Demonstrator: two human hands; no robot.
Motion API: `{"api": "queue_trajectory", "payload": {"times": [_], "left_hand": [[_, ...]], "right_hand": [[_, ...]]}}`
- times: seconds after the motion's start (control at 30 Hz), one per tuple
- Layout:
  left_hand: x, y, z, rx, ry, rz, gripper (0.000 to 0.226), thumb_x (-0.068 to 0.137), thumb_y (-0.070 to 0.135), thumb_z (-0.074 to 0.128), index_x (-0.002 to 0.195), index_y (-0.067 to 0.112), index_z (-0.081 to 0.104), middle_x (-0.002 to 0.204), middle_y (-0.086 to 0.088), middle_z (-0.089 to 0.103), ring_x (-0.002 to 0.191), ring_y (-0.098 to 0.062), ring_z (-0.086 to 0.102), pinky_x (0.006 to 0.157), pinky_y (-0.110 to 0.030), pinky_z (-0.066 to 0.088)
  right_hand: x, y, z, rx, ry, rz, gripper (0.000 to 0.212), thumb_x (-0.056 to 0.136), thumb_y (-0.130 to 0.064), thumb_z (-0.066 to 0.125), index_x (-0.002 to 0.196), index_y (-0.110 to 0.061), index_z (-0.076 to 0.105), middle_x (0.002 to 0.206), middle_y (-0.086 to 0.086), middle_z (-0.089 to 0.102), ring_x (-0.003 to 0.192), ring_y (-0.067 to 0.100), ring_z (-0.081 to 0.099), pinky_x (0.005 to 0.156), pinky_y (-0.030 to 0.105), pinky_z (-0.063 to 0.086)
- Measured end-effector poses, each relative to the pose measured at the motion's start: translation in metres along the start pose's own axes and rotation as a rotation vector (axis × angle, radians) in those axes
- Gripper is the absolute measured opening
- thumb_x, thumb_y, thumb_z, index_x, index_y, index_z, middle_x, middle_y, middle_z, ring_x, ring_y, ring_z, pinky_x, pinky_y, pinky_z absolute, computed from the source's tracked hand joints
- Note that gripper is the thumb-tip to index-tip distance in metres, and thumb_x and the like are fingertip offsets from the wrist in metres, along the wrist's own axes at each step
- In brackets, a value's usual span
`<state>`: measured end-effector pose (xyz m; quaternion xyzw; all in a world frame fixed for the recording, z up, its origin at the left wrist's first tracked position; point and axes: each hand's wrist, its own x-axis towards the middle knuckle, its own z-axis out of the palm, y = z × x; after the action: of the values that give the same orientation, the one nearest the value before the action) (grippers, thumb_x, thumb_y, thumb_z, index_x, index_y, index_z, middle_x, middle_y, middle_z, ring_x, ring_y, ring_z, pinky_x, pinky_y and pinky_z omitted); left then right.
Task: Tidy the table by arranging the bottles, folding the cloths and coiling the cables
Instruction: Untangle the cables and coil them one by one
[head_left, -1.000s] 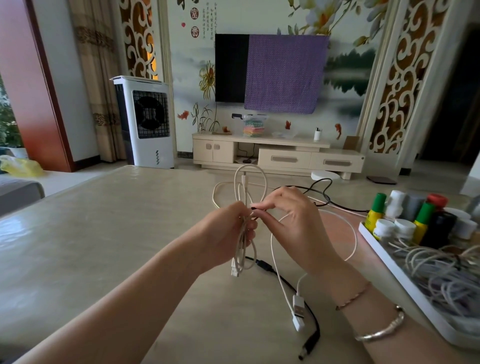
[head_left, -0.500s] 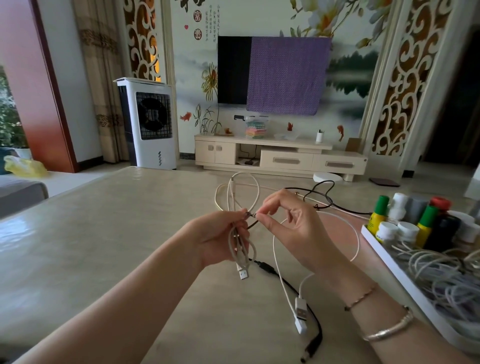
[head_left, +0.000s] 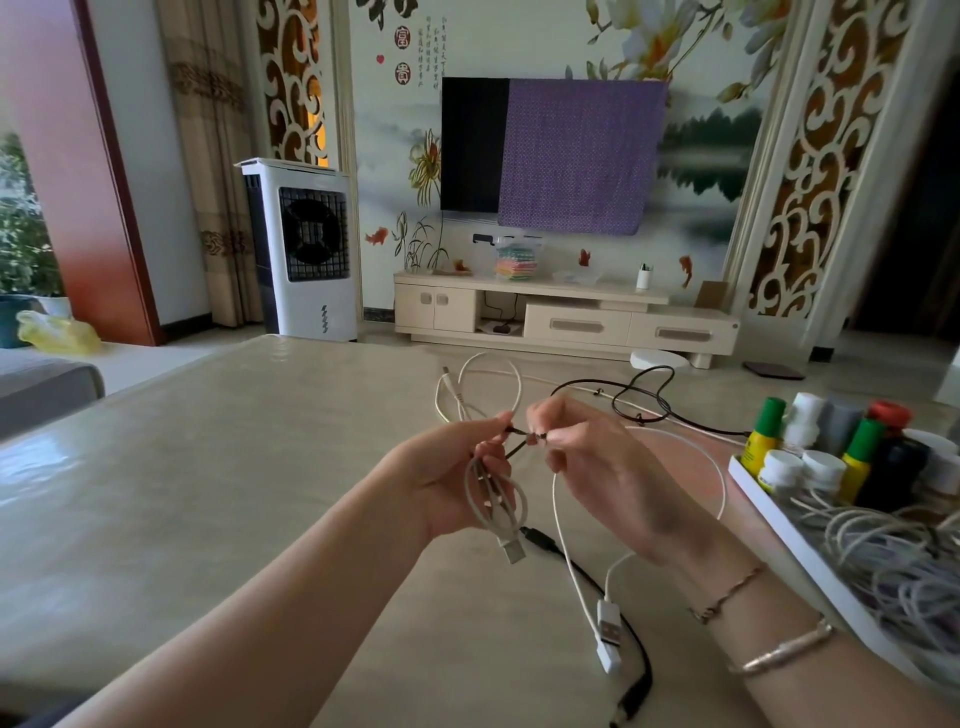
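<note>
A: What is being held above the table (head_left: 208, 493)?

B: A bundled grey-white cable (head_left: 496, 499) is being gripped by the left hand (head_left: 447, 483), fingers curled round its loops. Its USB plug (head_left: 513, 550) is hanging below the palm, and a pale loop is rising past the fingers toward the far side.

A: And the right hand (head_left: 597, 467)?

B: Its thumb and forefinger are being pressed together on a thin dark tie (head_left: 524, 439), which is being stretched between the two hands; the other fingers are being kept loosely bent. Whether the tie is already wrapped round the bundle cannot be told, since the spot is small and partly hidden by fingertips.

A: What is lying underneath?

B: A white cable (head_left: 563, 545) is being left loose on the table, curving near the right wrist, with its white connector (head_left: 609, 636) lying at the near side. A black cable (head_left: 641, 400) is looping on the far side of the hands, and a black plug (head_left: 631, 701) is showing at the near edge.

A: And the bottles?

B: At the right, a white tray (head_left: 779, 519) is being used for a cluster of bottles (head_left: 831, 452), green-capped, white-capped and one red-capped, with a tangle of pale cables (head_left: 893, 556) piled at the tray's nearer end
</note>
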<state>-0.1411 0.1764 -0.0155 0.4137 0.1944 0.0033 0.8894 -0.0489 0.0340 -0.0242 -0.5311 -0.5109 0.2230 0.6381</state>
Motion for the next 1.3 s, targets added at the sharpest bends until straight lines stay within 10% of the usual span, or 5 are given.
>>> {"api": "queue_trajectory", "payload": {"times": [0.43, 0.67, 0.97, 1.13, 1.3], "left_hand": [[0.003, 0.004, -0.006, -0.044, 0.255, 0.177, 0.024, 0.089, 0.014, 0.066, 0.071, 0.012, 0.05, 0.043, 0.005, 0.036, 0.036, -0.004, 0.033, 0.059, -0.019, 0.028], [0.004, -0.005, 0.0, 0.277, 0.331, 0.364, 0.028, 0.085, 0.019, 0.072, 0.074, 0.009, 0.048, 0.048, -0.001, 0.039, 0.041, -0.012, 0.032, 0.049, -0.027, 0.031], [0.01, -0.012, 0.0, 0.36, 0.355, 0.38, 0.025, 0.084, 0.02, 0.073, 0.087, 0.004, 0.055, 0.054, -0.001, 0.039, 0.047, -0.011, 0.033, 0.05, -0.026, 0.031], [0.015, -0.015, 0.003, 0.36, 0.373, 0.418, 0.025, 0.085, 0.023, 0.073, 0.092, 0.004, 0.058, 0.055, 0.0, 0.04, 0.048, -0.011, 0.033, 0.051, -0.026, 0.031], [0.015, -0.024, 0.008, 0.42, 0.406, 0.476, 0.023, 0.086, 0.029, 0.07, 0.091, 0.009, 0.06, 0.058, 0.001, 0.04, 0.047, -0.01, 0.032, 0.046, -0.02, 0.031]], "right_hand": [[0.002, 0.0, 0.009, -0.321, 0.048, -0.08, 0.014, 0.069, -0.022, 0.05, 0.062, -0.03, 0.041, 0.083, -0.005, 0.045, 0.08, 0.014, 0.036, 0.073, 0.026, 0.029], [0.0, 0.006, 0.01, -0.557, 0.043, -0.107, 0.014, 0.076, -0.01, 0.048, 0.071, -0.012, 0.035, 0.067, -0.006, 0.029, 0.064, 0.006, 0.028, 0.056, 0.018, 0.025], [0.014, 0.016, 0.009, -0.451, 0.615, -0.164, 0.029, 0.085, -0.012, 0.07, 0.071, -0.011, 0.044, 0.06, -0.002, 0.042, 0.056, 0.009, 0.037, 0.055, 0.02, 0.035], [0.015, 0.019, 0.01, -0.356, 0.676, 0.029, 0.043, 0.084, -0.046, 0.065, 0.058, -0.017, 0.047, 0.048, -0.007, 0.04, 0.044, 0.01, 0.034, 0.045, 0.02, 0.032], [0.018, 0.015, 0.01, 0.118, 0.771, 0.191, 0.047, 0.092, -0.04, 0.06, 0.051, -0.017, 0.069, 0.059, -0.004, 0.065, 0.035, 0.006, 0.035, 0.038, 0.018, 0.025]]}}
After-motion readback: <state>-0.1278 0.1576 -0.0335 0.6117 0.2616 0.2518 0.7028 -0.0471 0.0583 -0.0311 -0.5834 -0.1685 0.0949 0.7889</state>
